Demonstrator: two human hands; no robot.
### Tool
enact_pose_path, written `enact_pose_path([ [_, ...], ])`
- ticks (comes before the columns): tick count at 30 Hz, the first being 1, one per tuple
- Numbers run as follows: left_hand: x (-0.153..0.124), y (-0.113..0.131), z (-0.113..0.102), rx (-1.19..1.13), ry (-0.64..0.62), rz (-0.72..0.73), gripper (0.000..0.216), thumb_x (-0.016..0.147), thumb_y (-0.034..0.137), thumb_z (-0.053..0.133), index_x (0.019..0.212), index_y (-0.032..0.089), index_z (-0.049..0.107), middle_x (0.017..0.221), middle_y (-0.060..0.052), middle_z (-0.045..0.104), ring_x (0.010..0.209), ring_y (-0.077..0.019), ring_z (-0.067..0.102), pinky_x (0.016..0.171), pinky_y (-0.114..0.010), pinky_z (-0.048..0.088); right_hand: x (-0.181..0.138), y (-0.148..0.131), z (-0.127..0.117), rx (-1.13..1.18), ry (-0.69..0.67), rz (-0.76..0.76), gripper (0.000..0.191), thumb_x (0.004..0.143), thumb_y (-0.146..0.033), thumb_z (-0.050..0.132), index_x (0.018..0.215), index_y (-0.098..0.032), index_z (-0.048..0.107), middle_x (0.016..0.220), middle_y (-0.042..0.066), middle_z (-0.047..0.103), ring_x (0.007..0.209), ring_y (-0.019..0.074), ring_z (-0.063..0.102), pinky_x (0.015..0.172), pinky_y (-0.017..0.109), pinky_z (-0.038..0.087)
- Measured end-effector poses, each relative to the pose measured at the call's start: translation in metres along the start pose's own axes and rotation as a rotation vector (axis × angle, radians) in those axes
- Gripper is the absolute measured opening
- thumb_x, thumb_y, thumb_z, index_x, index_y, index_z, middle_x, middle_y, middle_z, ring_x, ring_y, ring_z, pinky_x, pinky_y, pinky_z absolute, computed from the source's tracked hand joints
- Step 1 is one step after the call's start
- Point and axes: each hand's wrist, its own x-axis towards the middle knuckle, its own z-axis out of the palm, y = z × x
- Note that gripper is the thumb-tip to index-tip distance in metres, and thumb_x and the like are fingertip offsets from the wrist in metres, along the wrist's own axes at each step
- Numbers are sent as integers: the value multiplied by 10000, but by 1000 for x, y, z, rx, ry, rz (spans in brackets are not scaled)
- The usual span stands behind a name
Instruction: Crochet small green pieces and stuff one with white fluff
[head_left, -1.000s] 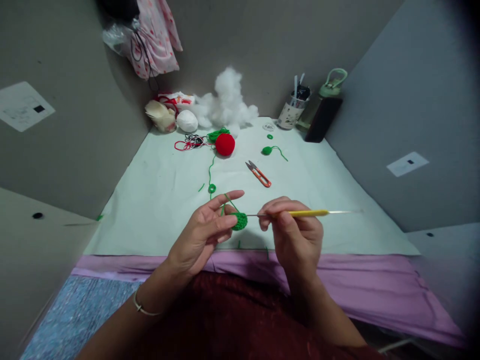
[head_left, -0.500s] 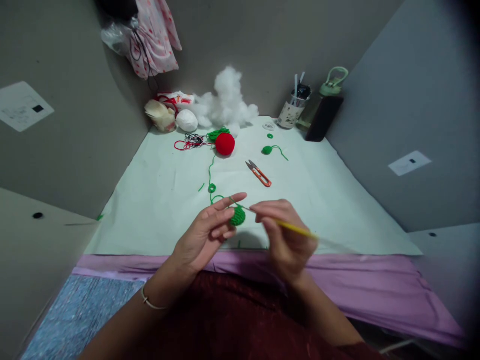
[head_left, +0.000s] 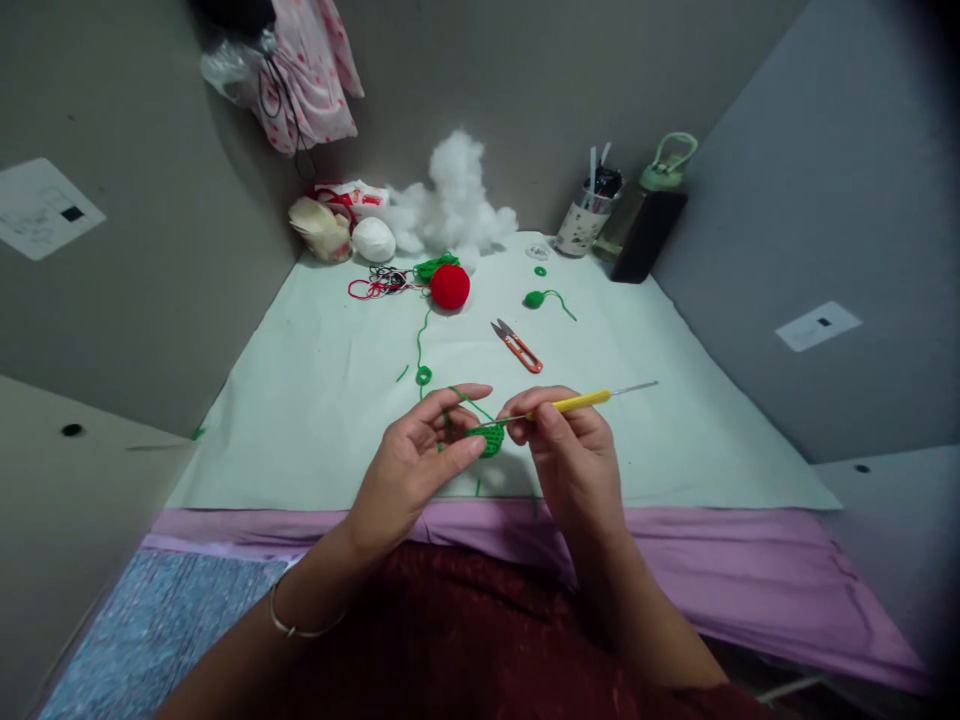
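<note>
Some stitching looks underway to me: over the near side of the table (head_left: 315, 400), my left hand (head_left: 417, 455) pinches the green crochet piece (head_left: 491, 441), my right hand (head_left: 576, 450) grips the hook (head_left: 581, 402); next I'd draw yarn (head_left: 474, 404) through.

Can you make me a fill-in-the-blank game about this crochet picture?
1. The right hand holds a hook whose handle is coloured ____.
2. The crocheted piece in the left hand is coloured ____.
3. The ball just in front of the white fluff is coloured ____.
4. The bracelet is on the person's ____ wrist.

Missing words: yellow; green; red; left.
</note>
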Motion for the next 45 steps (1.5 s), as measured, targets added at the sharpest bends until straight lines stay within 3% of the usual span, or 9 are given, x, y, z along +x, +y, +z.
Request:
enact_pose_path([
  [11,-4,5,3,209,73,94,369,863,181,747,1228,232,723,922,-23,647,930,-167,612,943,-319,488,-4,-12,-5,-186,-104,-141,188,1036,-279,567,960,-221,730,888,45,748,820,178,692,717,332,561],
  [19,-5,2,13,467,264,337,378,817,138,765,1176,254,744,981,-23,688,895,-170,618,978,-361,480,-12,-11,-2,-780,-204,-680,241,990,-136,572,1170,-251,685,1014,75,782,891,210,700,795,394,546],
  [21,-5,3,14,410,271,298,416,802,157,794,1202,255,741,926,-13,682,862,-166,597,924,-337,484,-15,-7,-2,-851,-165,-765,306,969,-139,616,1228,-283,691,1054,75,789,915,219,708,808,399,569],
  [24,-2,6,12,105,164,83,511,802,246,836,1295,245,702,861,-2,657,800,-145,571,800,-285,473,-20,-3,-3,-959,-131,-834,466,909,-88,696,1296,-347,700,1099,52,785,950,226,719,812,390,610],
  [26,0,7,10,-134,47,-101,591,799,304,850,1357,230,668,835,3,628,737,-121,543,711,-253,441,-22,-2,-2,-943,-119,-811,497,897,-62,706,1309,-340,706,1122,58,775,969,227,723,795,379,624],
  [29,3,7,4,-322,-47,-268,645,777,314,870,1376,196,662,807,9,591,667,-87,467,629,-224,381,-20,-4,1,-680,-91,-649,351,968,-113,631,1248,-298,736,1062,67,771,933,222,722,754,384,620],
  [35,2,6,-3,-294,18,-155,507,785,238,860,1274,194,732,890,-12,604,748,-91,503,687,-207,411,-10,-7,2,-145,11,-273,194,1021,-220,577,1006,-260,766,899,37,742,679,155,635,630,338,557],
  [41,-1,3,7,-99,-18,-78,440,838,279,818,1269,245,732,965,-27,644,914,-148,576,865,-261,470,-12,-5,5,-248,-81,-276,171,1000,-233,623,1011,-265,791,958,51,767,952,212,704,810,391,586],
  [45,1,4,8,-144,9,-69,567,819,221,814,1366,246,667,926,-9,625,874,-131,560,855,-249,462,-12,-6,5,-235,-54,-244,168,998,-243,629,999,-263,795,924,46,755,888,199,698,808,388,583],
])
